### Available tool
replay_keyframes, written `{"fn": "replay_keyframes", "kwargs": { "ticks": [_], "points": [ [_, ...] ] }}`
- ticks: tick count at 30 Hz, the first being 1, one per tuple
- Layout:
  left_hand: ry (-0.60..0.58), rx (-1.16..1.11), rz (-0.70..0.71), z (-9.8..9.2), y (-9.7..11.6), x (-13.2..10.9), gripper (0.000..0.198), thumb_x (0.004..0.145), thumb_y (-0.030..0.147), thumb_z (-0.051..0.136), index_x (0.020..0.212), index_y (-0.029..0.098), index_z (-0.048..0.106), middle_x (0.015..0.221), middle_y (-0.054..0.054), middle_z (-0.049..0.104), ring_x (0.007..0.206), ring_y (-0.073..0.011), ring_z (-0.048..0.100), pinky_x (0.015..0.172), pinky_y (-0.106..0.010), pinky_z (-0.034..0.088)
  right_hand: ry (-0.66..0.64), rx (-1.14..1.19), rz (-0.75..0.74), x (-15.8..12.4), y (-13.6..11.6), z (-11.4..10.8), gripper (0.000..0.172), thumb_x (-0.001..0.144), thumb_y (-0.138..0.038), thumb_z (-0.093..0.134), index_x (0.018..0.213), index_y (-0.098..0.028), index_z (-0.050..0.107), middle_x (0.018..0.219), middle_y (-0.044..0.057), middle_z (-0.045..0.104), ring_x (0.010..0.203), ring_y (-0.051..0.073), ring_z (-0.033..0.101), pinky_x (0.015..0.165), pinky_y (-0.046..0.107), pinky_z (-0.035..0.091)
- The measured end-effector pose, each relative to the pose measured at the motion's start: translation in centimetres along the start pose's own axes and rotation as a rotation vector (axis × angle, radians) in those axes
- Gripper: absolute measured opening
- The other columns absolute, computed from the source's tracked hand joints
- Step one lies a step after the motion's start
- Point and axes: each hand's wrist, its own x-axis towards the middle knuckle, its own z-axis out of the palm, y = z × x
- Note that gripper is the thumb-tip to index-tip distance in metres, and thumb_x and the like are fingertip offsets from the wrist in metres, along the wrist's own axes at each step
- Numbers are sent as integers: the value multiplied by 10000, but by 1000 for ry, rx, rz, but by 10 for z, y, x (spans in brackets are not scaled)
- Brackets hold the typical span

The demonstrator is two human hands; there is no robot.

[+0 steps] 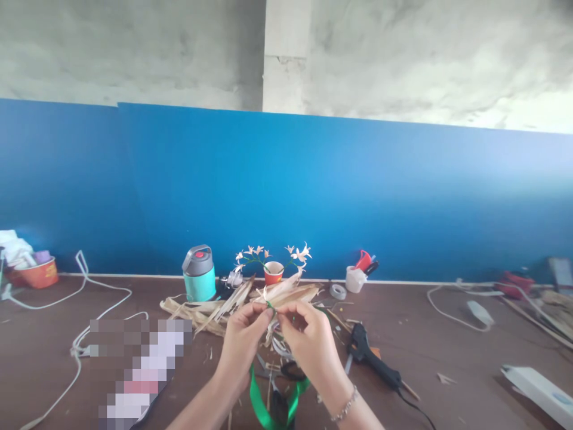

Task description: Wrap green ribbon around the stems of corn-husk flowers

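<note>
Between my two hands, a small pale flower with a green-wrapped stem (270, 304) is held up over the table. My left hand (245, 327) pinches it from the left with thumb and forefinger. From the other side, my right hand (310, 335) is closed at the same stem, its fingertips almost touching the left ones. A loop of green ribbon (257, 397) hangs below the hands; where its end runs is hidden. Dark-handled scissors (278, 399) lie beneath, partly covered. Dried corn husks (194, 313) spread behind the hands.
A red paper cup (274, 275) holds white flower sprays (301, 254). Left of it stands a teal jar (199, 283). To the right are a tape roll (338, 291), a white cup with pens (355, 279) and a black glue gun (373, 360). White cables (101, 313) cross the left side.
</note>
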Motion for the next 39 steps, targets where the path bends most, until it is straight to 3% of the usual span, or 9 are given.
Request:
{"fn": "replay_keyframes", "kwargs": {
  "ticks": [11, 17, 29, 32, 35, 39],
  "points": [
    [-9, -52, -28, 3, -3, -4, 291, 574, 407, 711, 662, 145, 619, 434, 81, 418, 358, -24, 244, 353, -166, 144, 73, -148, -221, -3, -2, 1, 187, 725, -74, 494, 734, -186, 643, 737, 43, 646, 748, 188, 565, 676, 297, 436],
    [-70, -93, -104, 2, -6, -3, 343, 601, 451, 686, 553, 156, 519, 363, 104, 322, 334, -22, 193, 346, -161, 129, 117, -317, -360, -8, -5, 6, 208, 745, -52, 487, 755, -193, 639, 722, 40, 621, 764, 199, 532, 711, 321, 383],
    [57, -26, -19, 5, -4, -12, 303, 618, 436, 686, 615, 140, 623, 351, 89, 351, 329, -38, 230, 349, -176, 188, 141, -379, -412, -12, -6, 10, 188, 778, -81, 473, 712, -187, 614, 710, 41, 595, 759, 194, 511, 687, 305, 356],
    [63, -17, 12, 4, -5, -10, 275, 637, 405, 682, 587, 146, 604, 390, 77, 403, 354, -45, 284, 373, -170, 241, 125, -361, -405, -12, -7, 11, 188, 784, -84, 472, 739, -190, 621, 715, 42, 601, 764, 195, 517, 695, 308, 365],
    [26, 2, 85, 1, -5, -7, 250, 658, 384, 668, 607, 144, 621, 505, 30, 534, 477, -91, 455, 470, -182, 361, 98, -277, -360, -11, -7, 9, 184, 789, -101, 473, 750, -194, 626, 730, 45, 614, 772, 194, 529, 712, 311, 377],
    [18, 54, 152, -3, -3, -2, 214, 680, 363, 649, 665, 150, 654, 610, 7, 614, 591, -127, 534, 551, -196, 402, -29, 46, -98, -3, -4, 2, 105, 777, -209, 521, 754, -176, 619, 712, 30, 619, 663, 156, 535, 629, 262, 407]
  ]
}}
